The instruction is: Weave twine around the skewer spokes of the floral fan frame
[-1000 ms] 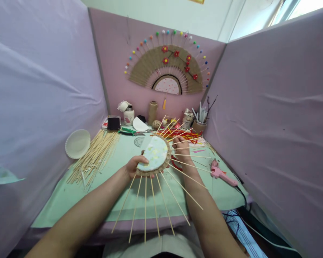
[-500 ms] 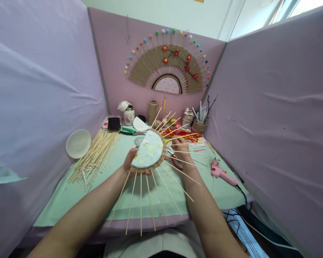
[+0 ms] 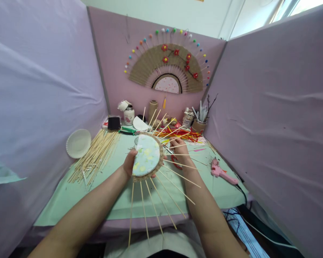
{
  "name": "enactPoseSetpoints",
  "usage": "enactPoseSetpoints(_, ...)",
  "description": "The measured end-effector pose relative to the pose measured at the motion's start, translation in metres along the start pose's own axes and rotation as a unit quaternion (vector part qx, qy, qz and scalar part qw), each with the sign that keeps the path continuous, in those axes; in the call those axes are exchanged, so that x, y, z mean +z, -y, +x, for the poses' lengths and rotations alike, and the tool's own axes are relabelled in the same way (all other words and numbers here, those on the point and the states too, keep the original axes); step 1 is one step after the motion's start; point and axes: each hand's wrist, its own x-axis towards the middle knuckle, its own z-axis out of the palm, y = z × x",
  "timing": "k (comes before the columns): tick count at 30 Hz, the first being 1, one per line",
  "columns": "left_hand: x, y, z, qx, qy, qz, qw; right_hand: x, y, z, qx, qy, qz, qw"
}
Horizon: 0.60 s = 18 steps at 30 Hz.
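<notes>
My left hand point(image 3: 129, 163) grips a half-round fan base point(image 3: 148, 154) by its straight edge, thumb on the front and fingers behind. Pale blue cloth with yellow patches covers the base, and brown twine edges its curve. Thin bamboo sticks point(image 3: 179, 178) fan out all along that curve. Among the sticks on the right is my right hand point(image 3: 179, 146), its fingertips pinched together; what they hold, if anything, I cannot make out. Red-handled scissors point(image 3: 177, 162) lie beneath, partly hidden by sticks and the right hand.
Loose bamboo sticks point(image 3: 98, 154) and a white dish point(image 3: 78, 143) are on the left. A pink glue gun point(image 3: 223, 172) with its cord lies right. Behind are red and yellow strips point(image 3: 187, 135), green-handled pliers point(image 3: 127, 131) and jars. A finished fan point(image 3: 150, 68) hangs on the back panel.
The fan base has turned in my left hand, its straight edge now closer to upright, and the sticks have swung round with it. My right hand has shifted slightly left.
</notes>
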Motion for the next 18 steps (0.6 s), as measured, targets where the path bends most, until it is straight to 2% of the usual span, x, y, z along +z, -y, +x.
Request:
enactPoseSetpoints(9, -0.0006, -0.0016, -0.0006, 0.046, -0.058, 0.014, 0.997, -0.0005, 0.0004, 0.0015, 0.013, -0.002, 0.031, 0.999)
enactPoseSetpoints(13, -0.0023, -0.0041, -0.0020, 0.043, -0.084, 0.004, 0.995, 0.0013, 0.0036, -0.0011, 0.023, 0.019, 0.039, 0.999)
enactPoseSetpoints(18, -0.0027, -0.0077, -0.0030, 0.020, -0.090, 0.005, 0.996, 0.0035, 0.0079, -0.0051, 0.022, 0.022, 0.053, 0.998)
